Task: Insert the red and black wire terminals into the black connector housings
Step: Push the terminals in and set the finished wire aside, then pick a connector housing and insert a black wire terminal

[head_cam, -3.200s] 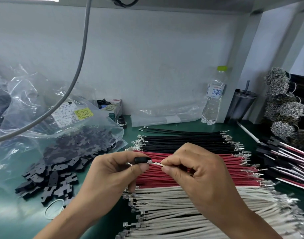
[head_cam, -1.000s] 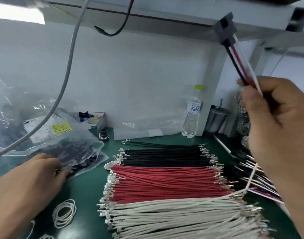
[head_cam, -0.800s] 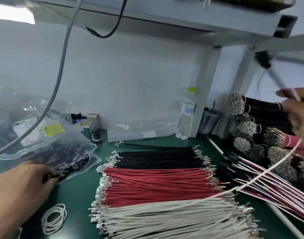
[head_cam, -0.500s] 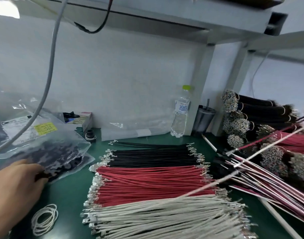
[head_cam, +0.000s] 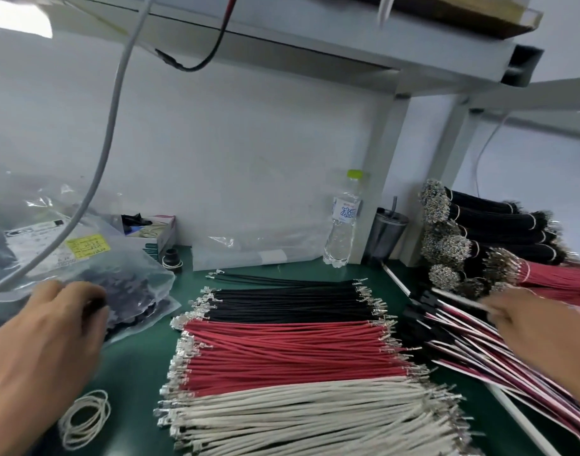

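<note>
The fingers of the left hand are curled at the edge of the clear plastic bag, where the black connector housings are kept. The picture is blurred there, so it cannot be told whether a housing is pinched or the fingers are only touching the bag. The fingers of the right hand are stretched out over the pile of finished wire sets on the right side. They are blurred too, and it cannot be told whether a wire is held.

Between the two hands, three rows of loose wires are laid flat on the green table. The black wires are farthest back, the red wires are in the middle, and the white wires are nearest. Shiny metal tips are seen at both ends of each row.

A few white rubber bands are seen on the table, just below the left hand. Tied bundles of black and red wires are stacked at the far right. A water bottle with a green cap and a dark cup are stood by the white wall at the back. A small box is seen behind the bag. A grey cable is hung down across the left side.
</note>
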`<action>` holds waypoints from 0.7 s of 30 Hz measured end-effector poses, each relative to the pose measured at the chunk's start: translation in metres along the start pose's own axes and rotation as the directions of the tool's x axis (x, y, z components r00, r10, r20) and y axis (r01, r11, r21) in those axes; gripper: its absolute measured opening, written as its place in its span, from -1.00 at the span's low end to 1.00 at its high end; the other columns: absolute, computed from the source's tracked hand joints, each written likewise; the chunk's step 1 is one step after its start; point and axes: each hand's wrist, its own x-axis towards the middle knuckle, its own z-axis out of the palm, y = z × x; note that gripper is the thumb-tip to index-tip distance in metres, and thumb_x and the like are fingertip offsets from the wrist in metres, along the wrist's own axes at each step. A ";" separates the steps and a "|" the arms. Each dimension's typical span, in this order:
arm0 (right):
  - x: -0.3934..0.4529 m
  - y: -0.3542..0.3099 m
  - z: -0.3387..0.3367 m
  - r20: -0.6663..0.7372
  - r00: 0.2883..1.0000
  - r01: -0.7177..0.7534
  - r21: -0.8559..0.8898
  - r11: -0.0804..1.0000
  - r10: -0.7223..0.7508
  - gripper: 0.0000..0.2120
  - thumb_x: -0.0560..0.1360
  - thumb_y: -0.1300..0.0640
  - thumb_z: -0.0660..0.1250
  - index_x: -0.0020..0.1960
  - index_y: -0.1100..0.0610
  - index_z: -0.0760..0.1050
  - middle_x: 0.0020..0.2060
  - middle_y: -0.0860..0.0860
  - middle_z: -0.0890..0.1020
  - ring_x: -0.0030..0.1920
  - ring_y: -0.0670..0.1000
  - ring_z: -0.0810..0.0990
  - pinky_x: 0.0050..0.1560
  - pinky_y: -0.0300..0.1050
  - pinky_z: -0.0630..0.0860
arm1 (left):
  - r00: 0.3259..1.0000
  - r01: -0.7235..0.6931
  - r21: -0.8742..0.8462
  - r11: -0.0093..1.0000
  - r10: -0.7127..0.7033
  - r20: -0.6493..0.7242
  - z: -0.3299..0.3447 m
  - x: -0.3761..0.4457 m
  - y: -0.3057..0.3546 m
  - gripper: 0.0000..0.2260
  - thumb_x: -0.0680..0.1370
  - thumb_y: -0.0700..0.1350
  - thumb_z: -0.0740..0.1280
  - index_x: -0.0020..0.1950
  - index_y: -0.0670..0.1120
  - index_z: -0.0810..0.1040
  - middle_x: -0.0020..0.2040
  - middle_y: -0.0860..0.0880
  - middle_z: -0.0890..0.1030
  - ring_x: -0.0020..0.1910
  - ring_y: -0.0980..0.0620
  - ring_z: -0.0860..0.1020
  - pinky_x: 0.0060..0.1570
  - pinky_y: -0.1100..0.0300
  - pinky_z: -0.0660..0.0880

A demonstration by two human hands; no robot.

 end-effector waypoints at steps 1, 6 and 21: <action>-0.004 0.003 0.013 0.091 0.995 -0.047 0.007 0.999 0.046 -0.74 0.56 0.14 0.29 0.15 -0.09 0.66 0.01 -0.08 0.64 -0.16 -0.06 0.60 -0.13 -0.05 0.62 | 0.999 0.014 0.002 1.000 -0.014 0.035 -0.018 0.000 0.019 -0.76 0.56 0.37 0.03 0.14 0.38 0.37 0.01 0.13 0.49 -0.10 -0.03 0.53 -0.12 -0.11 0.59; 0.009 -0.001 0.009 0.019 0.995 -0.098 0.138 0.986 0.097 -0.81 0.47 -0.03 0.27 -0.05 -0.22 0.64 -0.04 -0.19 0.59 -0.17 -0.08 0.54 -0.15 -0.05 0.59 | 0.998 -0.044 -0.019 0.999 0.045 0.051 -0.056 0.001 0.100 -0.83 0.54 0.16 0.31 0.10 0.21 0.47 -0.02 0.15 0.63 -0.17 -0.06 0.65 -0.23 -0.06 0.64; 0.040 -0.328 0.026 0.246 0.777 0.315 0.645 0.696 -0.579 -0.85 0.49 -0.02 0.48 0.06 -0.08 0.70 0.01 -0.14 0.72 -0.02 -0.14 0.63 0.06 -0.15 0.52 | 0.991 -0.132 -0.225 0.965 0.127 -0.037 -0.047 -0.019 0.134 -0.61 0.33 -0.31 0.62 0.11 -0.03 0.76 -0.12 0.17 0.58 -0.23 0.43 0.48 -0.45 0.25 0.41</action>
